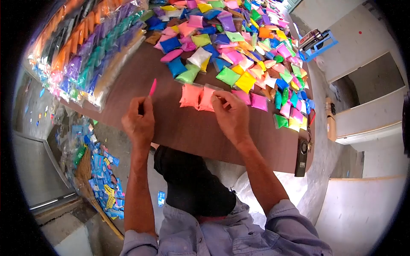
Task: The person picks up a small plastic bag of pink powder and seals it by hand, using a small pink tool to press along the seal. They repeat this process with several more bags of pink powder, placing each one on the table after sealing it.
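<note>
Closed around a slim bright-pink stick (153, 87), my left hand (139, 119) is above the near left part of the brown table (128, 91). The stick's lower end is hidden in my fingers. My right hand (232, 115) pinches the right edge of a joined pair of clear packets with coral-coloured filling. The left coral packet (191, 95) and the right coral packet (206, 99) lie side by side on the table. Just right of that hand are a magenta packet (259, 102) and a pink packet (242, 97). Beyond lie a yellow packet (245, 82) and a green packet (228, 76).
Many loose coloured packets (230, 38) cover the far and right table. Long strips of packets (85, 51) lie at the far left. A black device (301, 157) sits at the right edge. Blue wrappers (104, 183) and a broom (100, 213) are on the floor at left.
</note>
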A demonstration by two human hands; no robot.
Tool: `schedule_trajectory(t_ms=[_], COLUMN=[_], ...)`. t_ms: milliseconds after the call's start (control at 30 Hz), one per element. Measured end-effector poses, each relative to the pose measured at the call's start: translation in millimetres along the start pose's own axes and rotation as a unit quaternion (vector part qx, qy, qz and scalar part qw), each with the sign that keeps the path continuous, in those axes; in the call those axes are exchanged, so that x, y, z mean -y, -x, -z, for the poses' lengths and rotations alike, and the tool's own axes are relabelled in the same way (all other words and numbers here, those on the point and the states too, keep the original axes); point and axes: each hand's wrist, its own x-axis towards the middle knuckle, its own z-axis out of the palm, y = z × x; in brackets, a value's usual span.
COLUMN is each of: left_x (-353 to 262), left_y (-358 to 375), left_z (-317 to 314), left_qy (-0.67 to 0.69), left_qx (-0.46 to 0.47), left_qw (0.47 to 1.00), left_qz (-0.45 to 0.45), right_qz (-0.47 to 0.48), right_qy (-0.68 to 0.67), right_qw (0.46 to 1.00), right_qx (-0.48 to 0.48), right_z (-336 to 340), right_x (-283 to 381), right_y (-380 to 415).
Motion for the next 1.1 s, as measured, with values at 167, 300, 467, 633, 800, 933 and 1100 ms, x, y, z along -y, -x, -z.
schedule_trajectory(t_ms=[167,300,467,633,800,933,1100], left_x=[3,9,5,7,10,11,11], left_y=[1,2,0,0,3,2,1], left_z=[0,-1,0,0,-3,-2,1], left_qy=[-0.038,-0.007,0.0,-0.001,-0.029,-0.007,-0.029], left_qx=[-0.004,0.021,0.024,0.021,0.009,0.016,0.041], left_qw=[0.999,0.999,1.0,1.0,1.0,1.0,0.999], left_qz=[0.0,0.027,0.012,-0.013,-0.008,0.0,0.016], right_qz=[0.022,0.03,0.029,0.031,0.017,0.019,-0.005], right_qy=[0.027,0.035,0.037,0.027,0.078,0.15,0.257], right_qw=[0.999,0.999,0.998,0.997,0.991,0.977,0.956], right_qx=[-0.013,-0.024,-0.037,-0.069,-0.108,-0.147,-0.141], right_z=[-3,-3,-4,6,44,77,103], right_x=[-1,4,6,0,-30,-74,-95], right_y=[3,4,6,1,-16,-21,-18])
